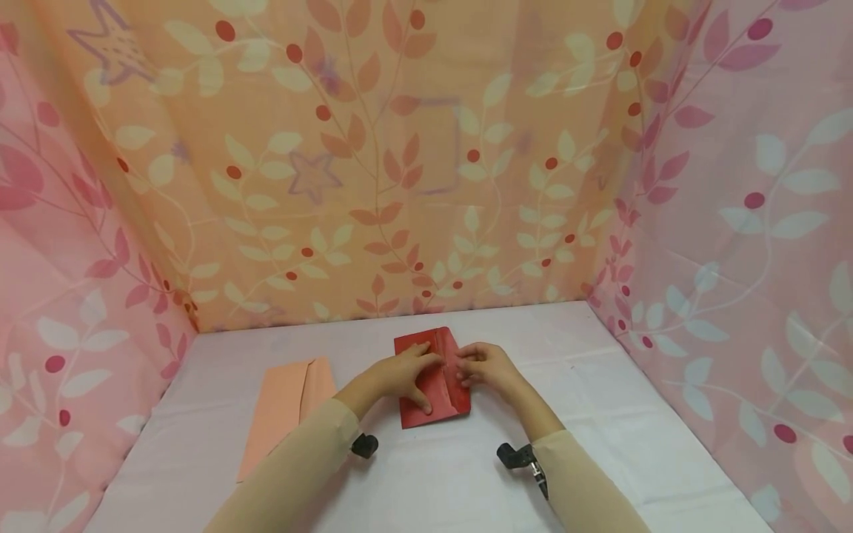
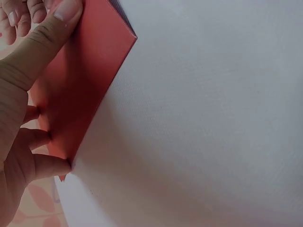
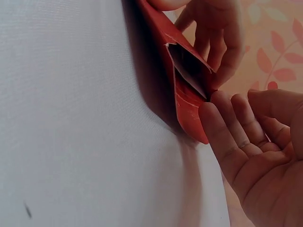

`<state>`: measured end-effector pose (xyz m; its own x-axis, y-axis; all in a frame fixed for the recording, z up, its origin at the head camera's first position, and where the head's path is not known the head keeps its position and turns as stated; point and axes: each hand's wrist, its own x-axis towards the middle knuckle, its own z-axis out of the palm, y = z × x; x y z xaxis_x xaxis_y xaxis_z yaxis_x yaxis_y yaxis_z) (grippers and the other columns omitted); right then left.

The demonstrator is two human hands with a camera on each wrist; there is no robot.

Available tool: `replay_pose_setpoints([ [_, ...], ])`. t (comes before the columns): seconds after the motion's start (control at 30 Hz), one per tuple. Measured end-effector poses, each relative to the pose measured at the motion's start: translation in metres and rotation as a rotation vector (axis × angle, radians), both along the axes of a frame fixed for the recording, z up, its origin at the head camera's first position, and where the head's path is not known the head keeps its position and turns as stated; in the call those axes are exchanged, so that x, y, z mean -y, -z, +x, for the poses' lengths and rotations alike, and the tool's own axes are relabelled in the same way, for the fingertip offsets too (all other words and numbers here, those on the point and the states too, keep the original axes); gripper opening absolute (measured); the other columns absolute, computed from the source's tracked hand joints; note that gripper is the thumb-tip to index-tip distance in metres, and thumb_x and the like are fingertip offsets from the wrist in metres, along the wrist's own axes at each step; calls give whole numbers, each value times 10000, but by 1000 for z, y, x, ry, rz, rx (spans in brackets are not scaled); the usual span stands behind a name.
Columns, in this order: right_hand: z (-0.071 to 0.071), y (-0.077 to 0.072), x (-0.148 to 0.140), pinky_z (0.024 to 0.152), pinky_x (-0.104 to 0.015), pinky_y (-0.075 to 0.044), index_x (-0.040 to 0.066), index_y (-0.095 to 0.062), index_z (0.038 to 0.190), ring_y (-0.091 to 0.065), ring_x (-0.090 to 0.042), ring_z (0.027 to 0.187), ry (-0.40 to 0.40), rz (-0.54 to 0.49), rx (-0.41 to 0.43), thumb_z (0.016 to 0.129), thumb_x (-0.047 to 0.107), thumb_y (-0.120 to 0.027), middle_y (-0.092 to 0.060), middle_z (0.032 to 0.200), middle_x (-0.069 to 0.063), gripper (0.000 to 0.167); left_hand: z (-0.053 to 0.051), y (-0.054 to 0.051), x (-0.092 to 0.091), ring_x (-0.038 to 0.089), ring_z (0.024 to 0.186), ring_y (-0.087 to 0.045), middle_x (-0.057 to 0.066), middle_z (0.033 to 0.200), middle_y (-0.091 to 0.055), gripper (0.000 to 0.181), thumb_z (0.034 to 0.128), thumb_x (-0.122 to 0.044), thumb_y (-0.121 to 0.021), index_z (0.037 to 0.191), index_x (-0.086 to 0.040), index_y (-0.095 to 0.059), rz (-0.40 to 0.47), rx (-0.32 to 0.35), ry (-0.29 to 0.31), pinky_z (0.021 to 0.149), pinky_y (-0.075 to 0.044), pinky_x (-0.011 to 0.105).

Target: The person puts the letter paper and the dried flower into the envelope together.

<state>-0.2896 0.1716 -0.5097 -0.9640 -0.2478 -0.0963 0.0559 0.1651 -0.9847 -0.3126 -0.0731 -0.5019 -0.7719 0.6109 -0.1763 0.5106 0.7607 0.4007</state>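
Observation:
A red paper envelope (image 1: 420,400) is over the white table, its flap (image 1: 456,370) folded out toward the right. My left hand (image 1: 400,374) grips the envelope, thumb on the near part and fingers across the far part. In the right wrist view the mouth of the envelope (image 3: 163,28) gapes, and the inside looks dark. My right hand (image 1: 489,366) is at the flap side with fingers extended and loosely bent; the fingertips (image 3: 211,113) are at the flap's edge, touching or very close. Nothing is pinched between its thumb and fingers.
To the left, a larger peach-coloured envelope (image 1: 276,400) lies on the white tablecloth (image 1: 566,474), partly behind the left sleeve (image 1: 293,474). Leaf-patterned cloth (image 1: 373,170) closes off the back and both sides.

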Motion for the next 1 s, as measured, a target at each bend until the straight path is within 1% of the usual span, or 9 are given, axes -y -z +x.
replay_pose_setpoints([
  [0.2, 2, -1, -3, 795, -439, -632, -121, -564, 1310, -716, -390, 949, -17, -10, -9, 992, 51, -651, -666, 1114, -344, 372, -1, 4, -1, 333, 1558, -214, 64, 1684, -265, 979, 677, -609, -881, 1527, -395, -446, -30, 1, 3, 1057, -484, 594],
  [0.3, 3, -1, -5, 784, -437, -633, -126, -568, 1300, -715, -388, 946, -14, 1, -14, 988, 46, -652, -664, 1113, -351, 366, -1, 6, 0, 336, 1564, -200, 60, 1681, -276, 968, 684, -617, -874, 1525, -395, -450, -31, -3, 12, 1077, -461, 606],
  [0.4, 4, -1, -6, 786, -433, -633, -115, -580, 1293, -721, -368, 943, -7, 24, -15, 986, 61, -663, -678, 1110, -324, 363, -1, 9, 1, 341, 1569, -187, 61, 1680, -280, 955, 697, -620, -868, 1525, -391, -451, -18, -5, 24, 1097, -438, 613],
  [0.5, 4, -1, -7, 790, -419, -632, -90, -600, 1284, -721, -363, 948, 1, 51, -12, 985, 82, -674, -692, 1116, -294, 352, -2, 10, 4, 331, 1569, -195, 52, 1677, -294, 891, 742, -612, -844, 1517, -392, -462, -3, -10, 29, 1117, -425, 601],
  [0.6, 5, -3, -7, 792, -415, -632, -66, -619, 1271, -720, -362, 944, 8, 84, -17, 984, 109, -684, -703, 1112, -269, 343, -2, 9, 7, 318, 1562, -226, 49, 1662, -329, 787, 808, -577, -810, 1499, -369, -497, 15, -22, 31, 1133, -414, 586],
  [0.7, 8, -5, -8, 786, -413, -632, -47, -639, 1252, -716, -348, 935, 13, 122, -28, 981, 125, -690, -708, 1102, -246, 325, -1, 7, 10, 293, 1541, -286, 49, 1642, -371, 702, 862, -553, -771, 1484, -336, -529, 13, -59, 43, 1144, -414, 555],
  [0.83, 11, -8, -8, 755, -411, -628, -31, -658, 1227, -713, -316, 908, 8, 175, -55, 974, 118, -694, -708, 1098, -227, 296, 2, 2, 14, 251, 1496, -371, 29, 1610, -426, 636, 882, -556, -747, 1444, -312, -576, 0, -125, 56, 1132, -442, 512],
  [0.93, 14, -10, -9, 742, -420, -621, -10, -671, 1212, -708, -269, 880, 4, 230, -90, 971, 119, -697, -719, 1094, -196, 274, 7, -6, 17, 230, 1466, -416, 3, 1583, -463, 592, 886, -550, -743, 1406, -302, -609, -7, -160, 52, 1115, -465, 483],
  [1.0, 17, -12, -9, 743, -425, -619, 6, -681, 1201, -701, -238, 871, 5, 268, -121, 969, 124, -702, -727, 1084, -166, 261, 13, -15, 19, 227, 1449, -438, -4, 1566, -485, 568, 893, -526, -748, 1390, -279, -627, -1, -170, 45, 1104, -478, 473],
])
